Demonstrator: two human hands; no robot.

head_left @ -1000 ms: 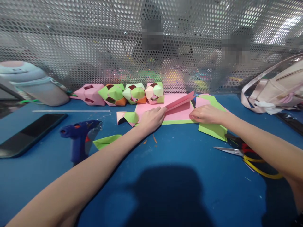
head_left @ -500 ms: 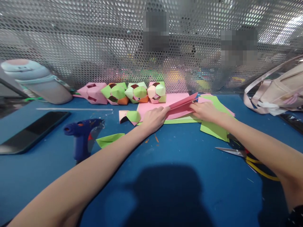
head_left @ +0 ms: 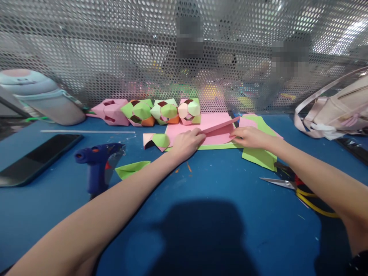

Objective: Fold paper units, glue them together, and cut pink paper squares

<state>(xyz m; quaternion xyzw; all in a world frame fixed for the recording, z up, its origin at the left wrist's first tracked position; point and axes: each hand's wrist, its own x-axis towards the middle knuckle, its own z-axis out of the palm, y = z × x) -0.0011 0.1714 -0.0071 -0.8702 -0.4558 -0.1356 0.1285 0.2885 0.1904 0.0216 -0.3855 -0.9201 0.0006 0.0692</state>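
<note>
A stack of pink paper (head_left: pixel 212 119) lies at the back middle of the table, with light green sheets showing along its front edge. My left hand (head_left: pixel 186 145) is closed on the left front part of the pink paper, where one edge stands raised in a slanting fold. At the right front corner my right hand (head_left: pixel 248 137) pinches the pink paper between thumb and fingers. Beneath my right wrist are green paper pieces (head_left: pixel 260 158). Left of the stack sits a small curved pink and green paper piece (head_left: pixel 156 141).
Folded paper lanterns (head_left: pixel 139 112) stand in a row before a perforated metal screen (head_left: pixel 115 50). A blue glue gun (head_left: pixel 97 155), a phone (head_left: pixel 40 159), a green paper piece (head_left: pixel 132 168) and a bottle (head_left: pixel 43 97) are on the left. Scissors (head_left: pixel 304 195) and a pale bag (head_left: pixel 336 107) are right.
The raised pink sheets have come down, and fewer stand up between my hands. My right fingers have moved slightly lower, onto the front corner. My left hand stays nearly in place.
</note>
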